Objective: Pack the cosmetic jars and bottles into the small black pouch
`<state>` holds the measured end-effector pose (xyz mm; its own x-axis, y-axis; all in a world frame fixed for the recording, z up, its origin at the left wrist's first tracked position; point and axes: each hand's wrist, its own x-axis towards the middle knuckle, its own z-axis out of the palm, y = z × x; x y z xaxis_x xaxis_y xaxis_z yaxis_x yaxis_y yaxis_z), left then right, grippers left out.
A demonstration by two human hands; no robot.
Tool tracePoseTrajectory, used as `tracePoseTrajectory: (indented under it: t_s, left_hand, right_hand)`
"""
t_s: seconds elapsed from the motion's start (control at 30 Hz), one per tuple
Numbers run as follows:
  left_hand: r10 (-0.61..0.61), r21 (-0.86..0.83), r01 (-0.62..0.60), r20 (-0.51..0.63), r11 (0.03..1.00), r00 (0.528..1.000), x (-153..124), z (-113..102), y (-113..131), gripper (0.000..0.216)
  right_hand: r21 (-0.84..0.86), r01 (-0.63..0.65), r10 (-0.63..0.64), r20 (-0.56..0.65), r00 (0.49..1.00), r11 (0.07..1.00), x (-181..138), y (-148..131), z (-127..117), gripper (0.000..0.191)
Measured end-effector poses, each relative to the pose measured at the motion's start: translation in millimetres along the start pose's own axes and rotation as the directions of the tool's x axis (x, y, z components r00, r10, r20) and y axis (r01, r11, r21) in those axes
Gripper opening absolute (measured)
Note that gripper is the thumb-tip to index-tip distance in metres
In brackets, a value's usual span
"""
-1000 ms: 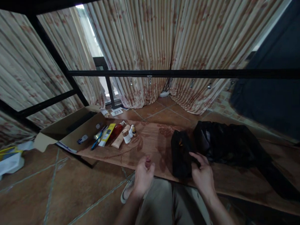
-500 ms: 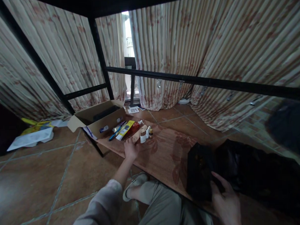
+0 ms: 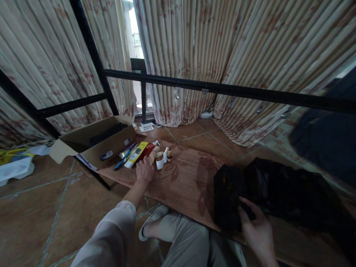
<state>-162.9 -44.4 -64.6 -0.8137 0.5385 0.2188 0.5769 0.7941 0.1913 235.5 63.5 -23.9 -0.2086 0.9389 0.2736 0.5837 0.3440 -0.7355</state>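
Curtains (image 3: 187, 59) behind, floor-length, floral. Cloth-covered bench (image 3: 185, 184) ran left to right in front of the person. A black bag (image 3: 287, 188) lay crumpled along its right part, details lost in the dark. Open cardboard box (image 3: 111, 148) sat at the bench's left end. Black pouch (image 3: 225, 190) stood near the near edge, just left of the bag; looked light and soft-walled, likely to sag if pushed, so best held by its upper rim or side. Right hand (image 3: 258, 228) had thumb and fingers pinched on the pouch's right side. Left hand (image 3: 145, 169) was toward the left end by the near edge, fingers curled over the lower end of a beige tube (image 3: 153, 154); couldn't tell whether they had closed on it. Tube lay flat between the red pump bottle (image 3: 149, 147) and the white jar (image 3: 159, 160); probably light, squeezable, a bit slick, so mid-body or cap end would be a sure hold, without pressing hard. Yellow-and-white packet (image 3: 137, 152) was left of the red bottle. White jar, brown-lidded, stood upright beside the tube; the dark vial (image 3: 169, 156), gold-capped, was smallest, likely glass, easily knocked over.
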Motion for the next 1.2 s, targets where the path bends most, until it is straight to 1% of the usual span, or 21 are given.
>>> tracePoseTrajectory:
  t_s: [0.1,0.2,0.3,0.37,0.4,0.43,0.47,0.5,0.6,0.7,0.8,0.9,0.97,1.0,1.07,1.13,1.2]
  left_hand:
    - [-0.027,-0.028,0.026,-0.043,0.999,0.999,-8,-4,-4,0.055]
    - [-0.006,-0.125,-0.001,-0.055,0.992,0.998,-23,-15,-4,0.055]
    - [-0.027,-0.297,-0.003,-0.096,0.955,0.995,-50,-28,0,0.056]
    - [-0.057,-0.439,0.008,-0.099,0.898,0.993,-73,-37,5,0.056]
    - [-0.075,-0.527,0.028,-0.068,0.849,0.995,-86,-40,8,0.055]
    - [-0.09,-0.611,0.065,-0.01,0.789,0.996,-99,-44,11,0.055]
    - [-0.114,-0.673,0.127,0.064,0.729,0.991,-112,-46,13,0.056]
    - [-0.116,-0.711,0.171,0.125,0.682,0.985,-125,-48,16,0.057]
    - [-0.083,-0.772,0.194,0.181,0.605,0.98,-150,-51,23,0.057]
    - [-0.042,-0.798,0.167,0.175,0.579,0.984,-151,-47,26,0.058]
    - [-0.023,-0.802,0.134,0.149,0.582,0.989,-135,-40,29,0.059]
    - [-0.025,-0.755,0.114,0.128,0.645,0.991,-120,-33,33,0.058]
    - [-0.005,-0.722,0.082,0.109,0.687,0.994,-116,-31,35,0.056]
    - [0.025,-0.712,0.046,0.088,0.7,0.996,-115,-30,35,0.054]
    - [0.128,-0.687,-0.069,0.035,0.724,0.991,-116,-30,37,0.051]
    - [0.245,-0.635,-0.192,-0.004,0.748,0.969,-119,-31,41,0.049]
    - [0.324,-0.567,-0.263,0.008,0.781,0.946,-121,-32,50,0.048]
  right_hand:
    - [0.02,-0.001,0.001,-0.007,1.0,1.0,0,-3,1,0.039]
    - [0.039,-0.009,0.01,-0.014,1.0,0.999,-1,-7,1,0.036]
    - [0.06,-0.027,0.027,-0.007,1.0,0.998,-1,-12,0,0.035]
    - [0.073,-0.024,0.024,-0.003,1.0,0.997,-1,-15,0,0.035]
    - [0.076,-0.027,0.028,-0.004,1.0,0.997,-1,-16,0,0.034]
    - [0.083,-0.027,0.028,-0.006,1.0,0.996,-1,-17,0,0.034]
    - [0.092,-0.027,0.028,-0.01,1.0,0.995,-1,-18,0,0.034]
    - [0.101,-0.023,0.024,-0.016,1.0,0.995,-1,-19,-1,0.034]
    - [0.123,0.001,0.002,-0.029,1.0,0.992,-2,-20,-2,0.032]
    - [0.131,0.013,-0.009,-0.027,1.0,0.991,-3,-22,-1,0.032]
    - [0.136,0.007,-0.004,-0.021,1.0,0.991,-5,-22,0,0.032]
    - [0.141,0.011,-0.008,-0.021,1.0,0.99,-5,-21,0,0.031]
    - [0.141,0.015,-0.011,-0.027,1.0,0.99,-5,-19,0,0.031]
    - [0.14,0.013,-0.009,-0.029,1.0,0.99,-5,-19,-1,0.031]
    - [0.14,0.001,0.003,-0.027,1.0,0.99,-4,-17,-2,0.032]
    - [0.141,-0.012,0.015,-0.019,1.0,0.99,-4,-16,-2,0.032]
    - [0.15,-0.015,0.018,-0.018,1.0,0.989,-3,-15,-1,0.032]
